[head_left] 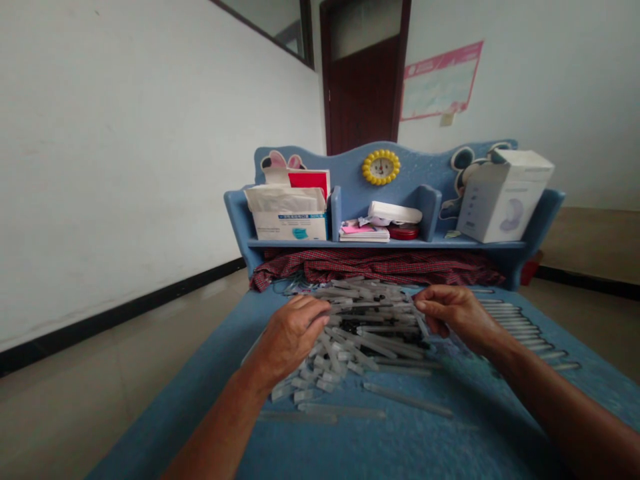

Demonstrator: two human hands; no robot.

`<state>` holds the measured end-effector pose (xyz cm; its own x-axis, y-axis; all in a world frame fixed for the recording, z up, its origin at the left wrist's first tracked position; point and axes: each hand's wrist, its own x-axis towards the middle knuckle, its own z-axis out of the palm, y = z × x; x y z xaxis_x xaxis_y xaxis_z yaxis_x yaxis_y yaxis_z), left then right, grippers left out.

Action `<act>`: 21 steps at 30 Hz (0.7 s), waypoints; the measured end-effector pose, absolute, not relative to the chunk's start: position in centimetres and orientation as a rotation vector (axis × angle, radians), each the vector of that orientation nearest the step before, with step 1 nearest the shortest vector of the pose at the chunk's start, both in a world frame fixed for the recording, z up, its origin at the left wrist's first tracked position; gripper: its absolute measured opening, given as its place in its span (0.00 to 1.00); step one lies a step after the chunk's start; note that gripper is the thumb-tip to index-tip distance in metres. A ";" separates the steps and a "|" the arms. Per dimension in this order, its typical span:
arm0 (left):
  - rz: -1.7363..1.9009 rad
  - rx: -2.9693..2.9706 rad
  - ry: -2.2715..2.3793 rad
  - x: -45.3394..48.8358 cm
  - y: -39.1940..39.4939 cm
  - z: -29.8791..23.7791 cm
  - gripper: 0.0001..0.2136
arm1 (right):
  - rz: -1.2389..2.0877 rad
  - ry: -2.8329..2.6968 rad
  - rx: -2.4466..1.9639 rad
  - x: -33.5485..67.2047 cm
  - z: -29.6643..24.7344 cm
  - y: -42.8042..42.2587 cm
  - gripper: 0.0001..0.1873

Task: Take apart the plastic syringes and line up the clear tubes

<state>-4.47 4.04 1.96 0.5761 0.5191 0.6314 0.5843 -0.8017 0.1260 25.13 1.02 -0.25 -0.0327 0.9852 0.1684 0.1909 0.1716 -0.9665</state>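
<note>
Your left hand (295,333) lies curled on the heap of clear pen tubes (370,327) on the counter (425,440), grip unclear; your right hand (453,313) pinches a tube (419,321) at the heap's edge, beside a laid-out row (520,330)

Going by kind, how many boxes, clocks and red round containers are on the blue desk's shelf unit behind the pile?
Boxes: 2 (mask box, white box)
Clocks: 1 (yellow clock)
Red round containers: 1 (red round container)
Total: 4

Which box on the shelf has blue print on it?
The box in the left compartment, with blue print along its front; the box on the right is white and pale grey.
</note>
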 end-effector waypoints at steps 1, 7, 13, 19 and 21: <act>-1.029 -2.706 -0.949 -4.4 4.0 2.0 0.07 | 0.994 -1.439 -1.210 25.1 -0.2 1.0 0.14; -1.005 -2.739 -0.939 -4.2 3.7 2.2 0.07 | 1.014 -1.465 -1.203 24.8 0.0 0.8 0.16; -0.930 -2.808 -0.943 -4.3 3.9 1.9 0.08 | 0.985 -1.493 -1.207 24.8 -0.3 1.0 0.16; -0.905 -3.073 -1.181 -4.2 3.2 2.1 0.08 | 0.970 -1.443 -1.211 24.9 -0.3 0.9 0.14; -0.907 -3.147 -1.280 -4.0 3.0 2.2 0.09 | 0.983 -1.431 -1.198 24.9 -0.2 0.9 0.14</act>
<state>-4.02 3.00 2.16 0.6156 0.7235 0.3125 0.5348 -0.6748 0.5086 24.92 0.91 -0.23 -0.0245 0.9830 0.1817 0.1827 0.1831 -0.9660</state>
